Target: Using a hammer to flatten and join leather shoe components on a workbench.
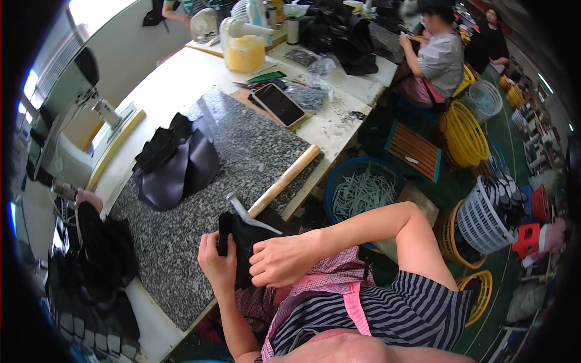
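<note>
Black piece (242, 257) is held between the two hands (281, 260).

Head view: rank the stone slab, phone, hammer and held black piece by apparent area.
1. Stone slab
2. Held black piece, though partly hidden
3. Hammer and phone: too alike to rank

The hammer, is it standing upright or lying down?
Lying down: the hammer has its wooden handle stretched along the stone slab, not pointing up.
</note>
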Tool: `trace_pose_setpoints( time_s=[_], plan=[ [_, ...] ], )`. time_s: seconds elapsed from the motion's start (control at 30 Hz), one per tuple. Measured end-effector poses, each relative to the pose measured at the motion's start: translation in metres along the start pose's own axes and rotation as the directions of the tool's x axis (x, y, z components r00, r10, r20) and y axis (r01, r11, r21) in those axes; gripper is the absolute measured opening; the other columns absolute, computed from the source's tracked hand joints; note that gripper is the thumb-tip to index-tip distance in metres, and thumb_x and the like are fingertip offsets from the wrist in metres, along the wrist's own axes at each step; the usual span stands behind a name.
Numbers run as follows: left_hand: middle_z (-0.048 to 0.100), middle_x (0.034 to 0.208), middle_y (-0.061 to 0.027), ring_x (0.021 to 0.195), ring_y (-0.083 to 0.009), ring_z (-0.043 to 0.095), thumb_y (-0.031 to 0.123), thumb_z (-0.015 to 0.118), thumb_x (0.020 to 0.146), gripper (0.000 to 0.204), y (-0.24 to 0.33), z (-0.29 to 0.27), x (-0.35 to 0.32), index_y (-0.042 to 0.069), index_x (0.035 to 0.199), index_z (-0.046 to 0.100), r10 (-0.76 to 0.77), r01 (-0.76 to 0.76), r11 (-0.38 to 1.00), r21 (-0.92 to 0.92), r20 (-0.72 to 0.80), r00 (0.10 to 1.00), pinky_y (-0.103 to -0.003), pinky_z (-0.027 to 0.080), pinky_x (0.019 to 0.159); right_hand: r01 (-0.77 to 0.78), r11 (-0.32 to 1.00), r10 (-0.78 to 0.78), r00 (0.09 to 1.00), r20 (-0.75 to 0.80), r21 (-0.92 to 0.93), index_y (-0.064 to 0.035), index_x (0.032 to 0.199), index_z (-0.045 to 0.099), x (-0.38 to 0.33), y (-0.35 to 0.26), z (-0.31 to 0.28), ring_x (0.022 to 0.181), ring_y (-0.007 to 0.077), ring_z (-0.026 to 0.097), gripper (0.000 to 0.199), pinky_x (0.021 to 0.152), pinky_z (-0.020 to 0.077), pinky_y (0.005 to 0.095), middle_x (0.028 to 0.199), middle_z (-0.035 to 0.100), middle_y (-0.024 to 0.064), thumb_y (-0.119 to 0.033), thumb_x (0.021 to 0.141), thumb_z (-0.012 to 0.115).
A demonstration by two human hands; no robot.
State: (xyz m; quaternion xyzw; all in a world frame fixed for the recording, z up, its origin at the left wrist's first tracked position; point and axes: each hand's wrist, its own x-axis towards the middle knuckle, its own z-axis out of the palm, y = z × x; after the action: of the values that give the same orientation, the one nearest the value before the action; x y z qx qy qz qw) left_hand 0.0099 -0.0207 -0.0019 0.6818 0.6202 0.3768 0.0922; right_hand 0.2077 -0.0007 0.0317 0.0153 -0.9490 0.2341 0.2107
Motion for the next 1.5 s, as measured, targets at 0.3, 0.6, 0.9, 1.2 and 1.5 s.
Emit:
trace_pose_setpoints(
  time_s=[0.3,0.6,0.9,1.2,1.5],
  plan=[
    [0.061,0.084,-0.0126,0.075,-0.0326,0.062,0.010,0.072,0.082,0.016,0.007,-0.004,-0.003,-0.001,0.091,0.063,-0.004,0.003,1.000,-0.020,-0.052,0.999,-0.040,0.048,0.066,0.507,0.801,-0.578,0.794,-0.188,-0.319,-0.0071,0.072,0.057,0.084,-0.155,0.018,0.079,0.0224,0.059,0.014,0.073,0.0448,0.0346,0.077,0.057,0.0042,-0.019,0.078,0.062],
    [0.061,0.085,-0.0124,0.076,-0.0313,0.062,0.013,0.071,0.084,0.017,0.003,0.001,0.001,-0.001,0.091,0.063,0.033,-0.035,0.999,-0.021,-0.073,0.997,-0.039,0.049,0.067,0.519,0.770,-0.570,0.821,-0.035,-0.371,-0.0058,0.069,0.059,-0.010,-0.176,-0.108,0.067,0.0235,0.060,0.014,0.063,0.0462,0.0352,0.068,0.057,0.0048,-0.015,0.079,0.060],
    [0.064,0.091,-0.0129,0.090,-0.0319,0.064,0.021,0.072,0.081,0.020,-0.013,0.000,-0.009,0.005,0.092,0.066,0.048,-0.047,0.999,0.010,-0.090,0.995,-0.041,0.053,0.078,0.531,0.777,-0.626,0.591,-0.509,-0.338,-0.0072,0.066,0.056,0.009,-0.167,-0.121,0.047,0.0114,0.051,0.018,0.048,0.0390,0.0244,0.052,0.050,-0.0029,-0.013,0.083,0.057],
    [0.058,0.087,-0.0104,0.086,-0.0302,0.062,0.020,0.072,0.078,0.020,-0.016,0.000,-0.018,0.006,0.086,0.060,0.013,-0.015,1.000,-0.014,-0.134,0.991,-0.042,0.053,0.073,-0.401,0.845,0.398,0.913,-0.086,-0.353,-0.0014,0.110,0.059,-0.018,0.027,-0.063,0.105,0.0343,0.057,0.036,0.096,0.0417,0.0440,0.107,0.061,0.0162,-0.002,0.076,0.070],
    [0.057,0.085,-0.0087,0.082,-0.0287,0.062,0.019,0.072,0.078,0.019,-0.016,-0.003,-0.009,0.007,0.084,0.060,0.003,-0.010,0.998,-0.067,-0.098,0.995,-0.042,0.053,0.067,-0.482,0.834,0.490,0.871,-0.041,-0.269,-0.0049,0.118,0.057,-0.017,0.096,-0.047,0.114,0.0357,0.049,0.050,0.102,0.0368,0.0456,0.119,0.053,0.0149,-0.017,0.074,0.077]
  ],
)
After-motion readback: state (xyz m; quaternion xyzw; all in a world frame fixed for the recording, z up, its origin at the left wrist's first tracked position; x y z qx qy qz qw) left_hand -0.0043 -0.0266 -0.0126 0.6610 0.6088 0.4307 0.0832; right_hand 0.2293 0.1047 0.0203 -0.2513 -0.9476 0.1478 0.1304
